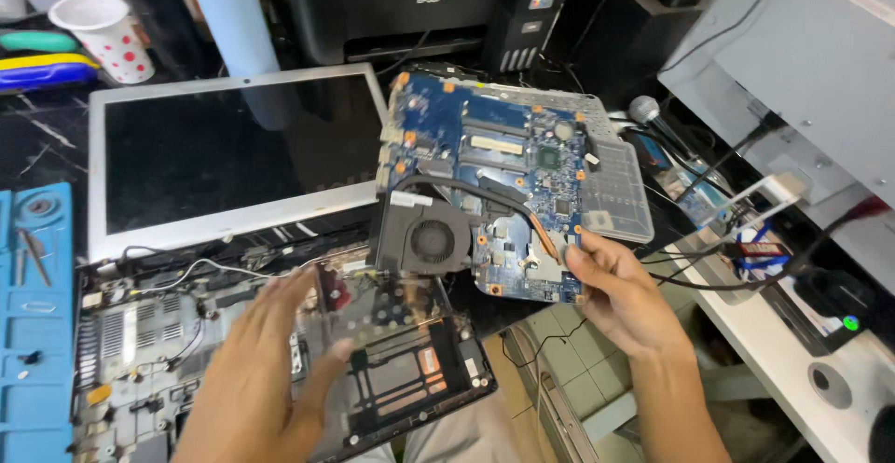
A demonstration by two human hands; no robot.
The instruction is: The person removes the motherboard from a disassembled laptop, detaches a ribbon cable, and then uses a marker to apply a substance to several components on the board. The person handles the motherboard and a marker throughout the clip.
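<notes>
The right hand (611,286) grips the lower edge of a blue motherboard (503,179), lifted clear and tilted, with a dark cooling fan (427,237) and copper heat pipe fixed to it. The left hand (266,370) hovers, fingers spread, over the opened laptop base (280,351), whose white-framed screen (228,151) lies back flat. A blue tool mat (33,332) lies at the left, a spotted paper cup (104,34) stands behind, and a black printer (401,6) sits beyond.

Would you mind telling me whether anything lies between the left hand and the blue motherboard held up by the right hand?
Nothing visible does. The left hand hovers over the opened laptop base, blurred, and only open air separates it from the motherboard and its fan, which the right hand grips at the lower corner.
</notes>
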